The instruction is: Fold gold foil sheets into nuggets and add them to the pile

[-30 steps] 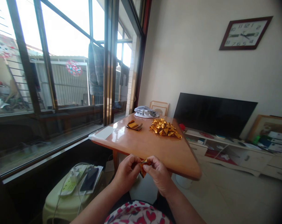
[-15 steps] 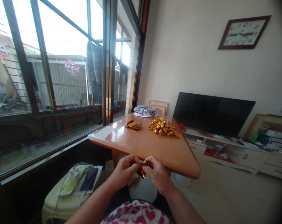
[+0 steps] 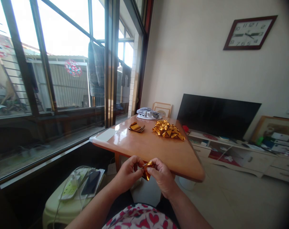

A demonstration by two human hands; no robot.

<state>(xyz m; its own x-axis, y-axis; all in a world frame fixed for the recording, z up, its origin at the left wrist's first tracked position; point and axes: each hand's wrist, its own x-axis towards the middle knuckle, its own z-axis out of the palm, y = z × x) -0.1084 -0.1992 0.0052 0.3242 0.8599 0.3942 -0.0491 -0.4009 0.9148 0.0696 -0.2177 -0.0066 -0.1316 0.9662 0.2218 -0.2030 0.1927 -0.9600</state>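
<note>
A shiny gold foil paper (image 3: 148, 171), partly folded, is held between my hands just in front of the table's near edge. My left hand (image 3: 131, 172) pinches its left side with thumb and fingers. On the other side, my right hand (image 3: 161, 176) grips it the same way. Fingertips hide part of the foil, so its full shape cannot be made out. On the wooden table (image 3: 135, 146) lie a small stack of flat gold foil sheets (image 3: 136, 127) and, to its right, a heap of folded gold foil pieces (image 3: 168, 130).
Folded cloth (image 3: 149, 113) lies at the table's far end, and a white sheet (image 3: 105, 136) at its left edge. A pale green stool (image 3: 56, 203) at left carries a power strip (image 3: 71, 189) and a phone (image 3: 91, 183). A television (image 3: 218, 116) stands beyond on a low cabinet.
The gold foil has turned and folded between my fingers, now showing more of its bright surface. Both hands stay in nearly the same place.
</note>
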